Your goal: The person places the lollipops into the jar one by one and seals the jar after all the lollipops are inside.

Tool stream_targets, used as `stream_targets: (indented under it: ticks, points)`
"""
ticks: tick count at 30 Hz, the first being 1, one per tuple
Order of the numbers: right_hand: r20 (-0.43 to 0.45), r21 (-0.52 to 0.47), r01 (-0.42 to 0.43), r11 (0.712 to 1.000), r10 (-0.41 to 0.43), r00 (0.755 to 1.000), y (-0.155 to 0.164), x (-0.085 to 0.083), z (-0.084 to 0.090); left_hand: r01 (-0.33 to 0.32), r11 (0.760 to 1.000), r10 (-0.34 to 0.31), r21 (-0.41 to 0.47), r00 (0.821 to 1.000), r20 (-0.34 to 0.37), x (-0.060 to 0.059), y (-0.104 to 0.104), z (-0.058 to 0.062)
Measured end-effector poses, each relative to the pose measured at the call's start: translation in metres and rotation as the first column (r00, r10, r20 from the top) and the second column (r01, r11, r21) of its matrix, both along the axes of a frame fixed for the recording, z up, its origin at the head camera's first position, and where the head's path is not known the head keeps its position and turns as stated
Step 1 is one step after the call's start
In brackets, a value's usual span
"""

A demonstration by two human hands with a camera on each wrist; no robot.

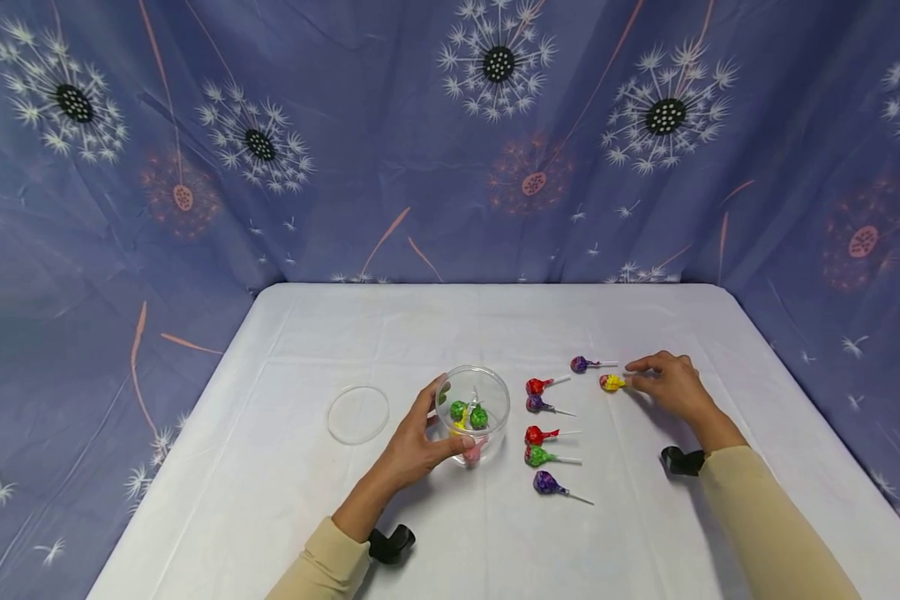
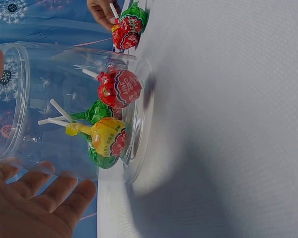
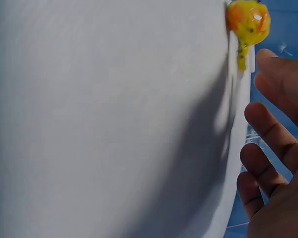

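My left hand (image 1: 423, 440) grips a clear plastic jar (image 1: 474, 398) standing on the white table (image 1: 450, 325), thumb on its far side and fingers on the near side. In the left wrist view the jar (image 2: 49, 99) holds a red lollipop (image 2: 120, 88), a yellow one (image 2: 108, 136) and green ones (image 2: 97, 111). My right hand (image 1: 663, 382) lies to the right, its relaxed fingers (image 3: 273, 144) at the stick end of a yellow lollipop (image 1: 611, 382) (image 3: 248, 17) lying on the table. I see no closed pinch on the stick.
Several lollipops lie between the hands: purple (image 1: 579, 363), red (image 1: 535, 386), purple (image 1: 534, 403), red (image 1: 534, 435), green (image 1: 534, 455), purple (image 1: 545, 482). A clear round lid (image 1: 357, 414) lies left of the jar. Blue patterned cloth (image 1: 450, 142) walls the table on three sides.
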State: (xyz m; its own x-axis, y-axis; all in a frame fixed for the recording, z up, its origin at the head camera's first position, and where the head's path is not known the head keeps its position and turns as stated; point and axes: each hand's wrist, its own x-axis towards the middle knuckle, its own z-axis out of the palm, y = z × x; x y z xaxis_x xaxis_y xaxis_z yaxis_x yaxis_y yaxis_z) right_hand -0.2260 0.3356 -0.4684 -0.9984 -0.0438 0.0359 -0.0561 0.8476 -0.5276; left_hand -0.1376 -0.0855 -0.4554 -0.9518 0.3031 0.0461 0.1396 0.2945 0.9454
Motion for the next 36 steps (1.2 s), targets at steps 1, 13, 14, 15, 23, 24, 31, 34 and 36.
stream_targets:
  ticks: [1, 13, 14, 15, 23, 24, 31, 34, 36]
  points:
    - [0.008, 0.007, -0.002, 1.000, 0.002, 1.000, 0.001, 0.000, -0.001, 0.001, 1.000, -0.001, -0.004, 1.000, -0.002, 0.000, 0.000, 0.000]
    - [0.039, 0.011, 0.003, 1.000, -0.004, 0.999, 0.006, -0.002, -0.012, -0.012, 1.000, 0.011, -0.029, 1.000, -0.007, 0.000, 0.000, 0.002]
    - [0.044, 0.011, 0.005, 1.000, -0.005, 0.999, 0.006, -0.002, -0.012, -0.012, 0.999, 0.012, -0.030, 1.000, -0.006, 0.000, 0.000, 0.002]
    - [0.048, 0.012, 0.007, 1.000, -0.008, 0.999, 0.006, -0.002, -0.013, -0.012, 1.000, 0.012, -0.029, 1.000, -0.003, 0.001, 0.000, 0.002]
    - [0.052, 0.018, 0.011, 1.000, -0.012, 0.999, 0.007, -0.002, -0.016, -0.005, 1.000, 0.005, -0.005, 1.000, -0.019, 0.000, 0.001, 0.001]
    - [0.046, 0.018, 0.008, 1.000, -0.009, 0.999, 0.007, -0.002, -0.016, -0.005, 1.000, 0.005, 0.000, 1.000, -0.022, 0.000, 0.001, 0.001]
    - [-0.005, 0.029, -0.008, 1.000, 0.008, 1.000, 0.010, -0.001, -0.018, 0.000, 1.000, 0.000, 0.002, 1.000, -0.025, 0.000, 0.001, 0.000]
    - [-0.030, 0.021, -0.003, 1.000, 0.004, 1.000, 0.009, 0.001, -0.017, -0.001, 1.000, 0.001, -0.013, 1.000, -0.017, 0.000, 0.001, 0.001]
    - [-0.061, 0.009, -0.003, 1.000, 0.003, 0.998, 0.006, 0.003, -0.015, -0.004, 1.000, 0.004, -0.016, 1.000, -0.012, 0.001, 0.000, 0.001]
